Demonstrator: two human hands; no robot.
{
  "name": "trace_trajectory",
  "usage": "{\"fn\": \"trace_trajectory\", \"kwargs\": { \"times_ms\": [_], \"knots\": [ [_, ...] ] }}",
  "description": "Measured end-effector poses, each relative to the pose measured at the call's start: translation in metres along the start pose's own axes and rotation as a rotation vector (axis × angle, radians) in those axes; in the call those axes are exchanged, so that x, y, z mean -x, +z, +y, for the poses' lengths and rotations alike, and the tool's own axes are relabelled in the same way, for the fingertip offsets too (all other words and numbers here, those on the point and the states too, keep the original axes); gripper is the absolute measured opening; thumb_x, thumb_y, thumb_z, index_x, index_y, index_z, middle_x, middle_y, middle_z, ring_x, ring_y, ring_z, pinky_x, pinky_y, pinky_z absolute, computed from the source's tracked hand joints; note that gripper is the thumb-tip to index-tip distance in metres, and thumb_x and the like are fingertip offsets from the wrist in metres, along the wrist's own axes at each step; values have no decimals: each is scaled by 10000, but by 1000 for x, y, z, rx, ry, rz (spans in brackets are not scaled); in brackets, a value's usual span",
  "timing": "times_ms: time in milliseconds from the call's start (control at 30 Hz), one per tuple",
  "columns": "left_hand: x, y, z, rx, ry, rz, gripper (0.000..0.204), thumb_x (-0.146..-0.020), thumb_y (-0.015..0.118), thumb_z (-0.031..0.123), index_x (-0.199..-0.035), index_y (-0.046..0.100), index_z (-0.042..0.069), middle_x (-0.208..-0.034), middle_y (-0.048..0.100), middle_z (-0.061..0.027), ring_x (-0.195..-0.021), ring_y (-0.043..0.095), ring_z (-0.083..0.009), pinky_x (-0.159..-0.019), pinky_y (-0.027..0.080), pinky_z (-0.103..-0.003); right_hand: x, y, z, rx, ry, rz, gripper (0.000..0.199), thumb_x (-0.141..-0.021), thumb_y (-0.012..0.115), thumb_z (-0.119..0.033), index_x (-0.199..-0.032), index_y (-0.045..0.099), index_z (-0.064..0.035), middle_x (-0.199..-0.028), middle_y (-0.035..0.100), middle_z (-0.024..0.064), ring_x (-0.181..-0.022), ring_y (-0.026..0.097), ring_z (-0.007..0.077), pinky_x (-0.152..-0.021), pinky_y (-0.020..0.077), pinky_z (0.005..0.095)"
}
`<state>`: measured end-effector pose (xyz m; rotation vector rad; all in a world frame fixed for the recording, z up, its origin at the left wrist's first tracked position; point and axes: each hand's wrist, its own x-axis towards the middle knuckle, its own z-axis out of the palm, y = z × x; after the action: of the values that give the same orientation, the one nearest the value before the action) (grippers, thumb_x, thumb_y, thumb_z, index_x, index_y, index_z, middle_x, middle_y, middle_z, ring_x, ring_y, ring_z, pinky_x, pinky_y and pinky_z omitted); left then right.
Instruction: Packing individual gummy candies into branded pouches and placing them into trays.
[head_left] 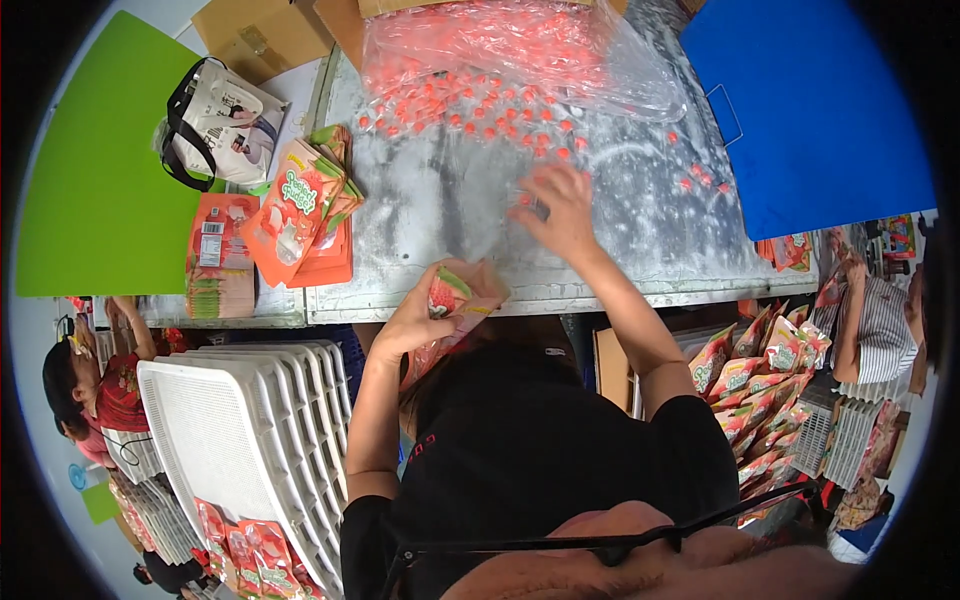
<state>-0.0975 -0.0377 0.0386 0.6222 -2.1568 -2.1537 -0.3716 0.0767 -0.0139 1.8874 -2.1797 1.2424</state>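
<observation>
The left hand [410, 328] grips one open printed pouch [450, 292] at the table [420, 215] edge. The right hand [562, 212] half-curls, its contents too blurred to tell. Four red balls [706, 180] cluster near the blue panel [820, 120].

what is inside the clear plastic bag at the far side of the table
Many small red pieces show through the clear plastic bag, and more lie loose on the table nearby. What lies deeper is covered by the upper pieces and cannot be seen.
</observation>
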Motion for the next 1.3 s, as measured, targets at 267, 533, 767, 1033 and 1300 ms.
{"fn": "trace_trajectory", "kwargs": {
  "times_ms": [267, 533, 767, 1033, 1300],
  "knots": [
    [10, 4, -16, -42, 0, 185, 704, -709, 693, 32, -1361, 435, -35, -1164, 616, -110, -1137, 564, -197, -1019, 417, -315, 27, 40, 25, 451, 205, -54, 525, -823, 729, -464, -1288, 659, -232, -1505, 434, 55, -1412, 289, 412, -1107, 169, 711],
    [14, 3, -9, 50, 34, 232, 659, -701, 688, 5, -1327, 480, -11, -1166, 605, -94, -1136, 546, -178, -1026, 396, -307, 37, 7, 33, 110, 271, 121, 447, -919, 632, -356, -1344, 622, -216, -1514, 439, 92, -1388, 343, 410, -1140, 213, 620],
    [14, 3, -8, 37, 77, 319, 686, -667, 717, -21, -1316, 505, 36, -1224, 547, -127, -1203, 530, -257, -1047, 394, -349, 30, 20, 16, 198, 209, -76, 549, -895, 652, -423, -1404, 561, -237, -1523, 412, 127, -1431, 280, 428, -1156, 174, 633],
    [6, 7, 8, -406, 236, 473, 709, -662, 721, -60, -1334, 521, 45, -1242, 533, -147, -1206, 521, -302, -1031, 414, -371, 29, 33, 6, 348, 89, -188, 478, -837, 717, -438, -1272, 662, -245, -1451, 455, 84, -1374, 345, 386, -1128, 197, 642],
    [-8, 22, 9, -547, 210, 527, 779, -625, 757, -21, -1357, 524, 108, -1276, 486, -169, -1228, 489, -369, -1069, 394, -408, 27, 32, 8, 122, 5, -29, 244, -811, 743, -203, -1048, 705, -154, -892, 594, 37, -834, 620, 236, -685, 520, 368]
  ]
}}
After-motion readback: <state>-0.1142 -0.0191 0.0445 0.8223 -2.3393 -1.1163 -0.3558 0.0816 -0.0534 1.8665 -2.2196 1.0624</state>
